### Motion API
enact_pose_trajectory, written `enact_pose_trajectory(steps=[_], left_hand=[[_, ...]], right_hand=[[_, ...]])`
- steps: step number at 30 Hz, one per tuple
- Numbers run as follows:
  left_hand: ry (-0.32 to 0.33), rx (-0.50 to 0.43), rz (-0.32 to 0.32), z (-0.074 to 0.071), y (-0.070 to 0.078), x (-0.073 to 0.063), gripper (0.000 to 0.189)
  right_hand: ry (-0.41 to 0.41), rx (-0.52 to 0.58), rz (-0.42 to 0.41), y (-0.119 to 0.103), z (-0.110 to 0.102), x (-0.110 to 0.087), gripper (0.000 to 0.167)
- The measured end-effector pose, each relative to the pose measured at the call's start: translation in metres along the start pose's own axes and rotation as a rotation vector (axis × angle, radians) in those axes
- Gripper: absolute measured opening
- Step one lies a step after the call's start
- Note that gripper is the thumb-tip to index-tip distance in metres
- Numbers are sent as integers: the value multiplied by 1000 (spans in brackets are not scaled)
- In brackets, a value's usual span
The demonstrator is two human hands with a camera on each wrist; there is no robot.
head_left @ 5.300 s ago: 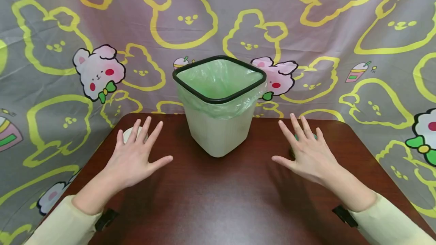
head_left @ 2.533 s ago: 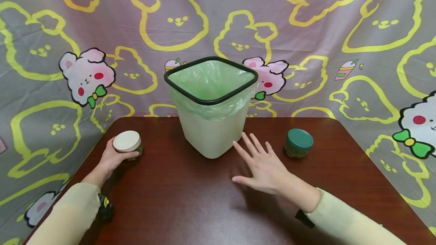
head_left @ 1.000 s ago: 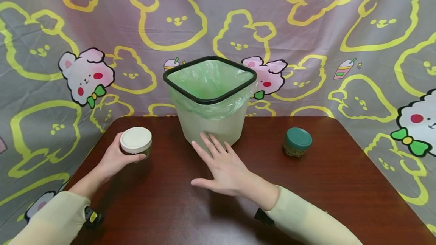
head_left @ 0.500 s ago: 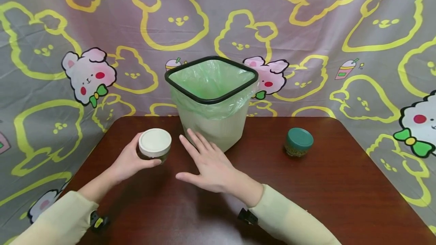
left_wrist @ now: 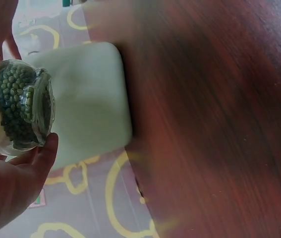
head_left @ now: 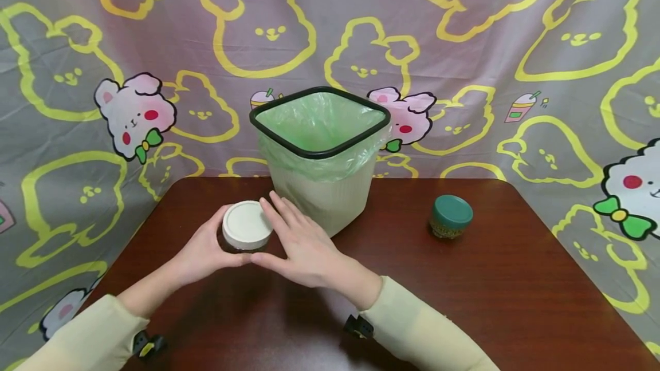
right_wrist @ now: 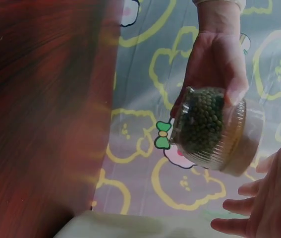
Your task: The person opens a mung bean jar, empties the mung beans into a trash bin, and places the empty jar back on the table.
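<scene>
My left hand (head_left: 203, 252) grips a glass jar with a white lid (head_left: 247, 223), held upright over the table in front of the bin. Its fingers wrap the far side and its thumb the near side. Small green beans show through the jar's glass (left_wrist: 15, 99) in the left wrist view. My right hand (head_left: 309, 251) is at the jar's right side, fingers extended and fingertips right at the lid's edge. The right wrist view has those fingers (right_wrist: 237, 206) spread beside the lid, with the left thumb on the jar's glass (right_wrist: 202, 121).
A pale waste bin (head_left: 330, 196) with a black rim and green liner bag stands behind the hands. To the right, a second jar with a teal lid (head_left: 451, 215) rests on the dark red-brown table (head_left: 464, 296). A patterned cloth (head_left: 289, 4) hangs behind.
My left hand has taken hold of the white-lidded jar at the left and carried it rightward to the bin's front. My right hand has moved left to the lid. The teal-lidded jar stays put.
</scene>
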State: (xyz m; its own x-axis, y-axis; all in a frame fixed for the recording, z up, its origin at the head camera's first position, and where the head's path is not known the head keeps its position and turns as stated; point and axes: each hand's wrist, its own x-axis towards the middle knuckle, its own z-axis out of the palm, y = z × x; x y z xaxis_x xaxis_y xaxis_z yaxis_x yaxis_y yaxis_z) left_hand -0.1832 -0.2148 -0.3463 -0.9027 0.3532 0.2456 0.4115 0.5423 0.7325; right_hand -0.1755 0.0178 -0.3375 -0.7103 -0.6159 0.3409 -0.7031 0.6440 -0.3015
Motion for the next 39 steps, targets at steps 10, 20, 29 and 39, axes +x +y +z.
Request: enact_pose_trajectory(steps=[10,20,29,39], left_hand=[[-27,-2,34,3,19,-3,88],[-19,29,12,6,32,-3,88],[-14,24,10,9,44,0,85],[1,-15,34,15,56,4,79]], right_hand=[[-2,28,2,-2,0,0,81],[49,74,-8,0,-5,-2,76],[109,111,-15,3,-12,-7,76],[188,146,-35,9,-24,-14,77]])
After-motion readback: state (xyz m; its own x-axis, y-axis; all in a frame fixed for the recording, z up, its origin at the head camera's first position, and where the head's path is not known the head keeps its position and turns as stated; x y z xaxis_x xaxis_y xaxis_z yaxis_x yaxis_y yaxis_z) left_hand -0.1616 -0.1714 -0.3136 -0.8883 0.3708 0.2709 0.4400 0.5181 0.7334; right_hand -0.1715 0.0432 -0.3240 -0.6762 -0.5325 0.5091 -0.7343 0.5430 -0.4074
